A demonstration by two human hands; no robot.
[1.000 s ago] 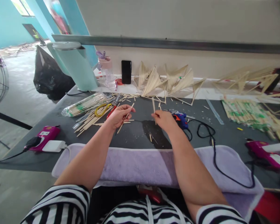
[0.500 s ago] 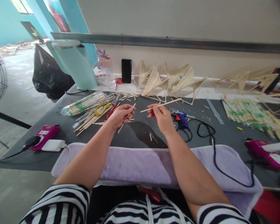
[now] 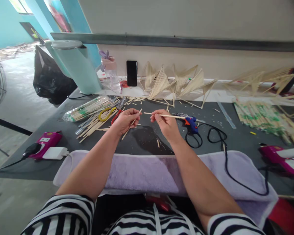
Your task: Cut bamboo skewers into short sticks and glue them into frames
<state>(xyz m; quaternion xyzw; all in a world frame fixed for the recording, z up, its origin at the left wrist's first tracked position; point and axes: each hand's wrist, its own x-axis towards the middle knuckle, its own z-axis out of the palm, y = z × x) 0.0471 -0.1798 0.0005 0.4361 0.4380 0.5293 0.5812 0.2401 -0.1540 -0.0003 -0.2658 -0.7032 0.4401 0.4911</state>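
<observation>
My left hand (image 3: 128, 120) is closed on a thin wooden stick (image 3: 132, 124) that slants down to the left through its fingers. A second wooden stick (image 3: 170, 116), nearly level, is pinched in my right hand (image 3: 165, 123). Its left end points at the top of the first stick, and I cannot tell whether the two touch. Just right of my right hand lies a blue glue gun (image 3: 191, 124) with a black cord. Red-and-yellow-handled scissors (image 3: 107, 114) rest left of my left hand, near loose sticks (image 3: 93, 128).
Behind stand stick models (image 3: 161, 85), a phone (image 3: 132, 73), a bottle (image 3: 110, 70) and a pale green kettle (image 3: 75, 65). Bagged sticks (image 3: 259, 119) lie right. Magenta power strips (image 3: 47, 140) sit at both sides. A purple towel (image 3: 144, 169) covers the front edge.
The stick in my right hand has turned from slanting up to the right to almost level, slightly down to the right. My right hand has shifted a little left, closer to the left.
</observation>
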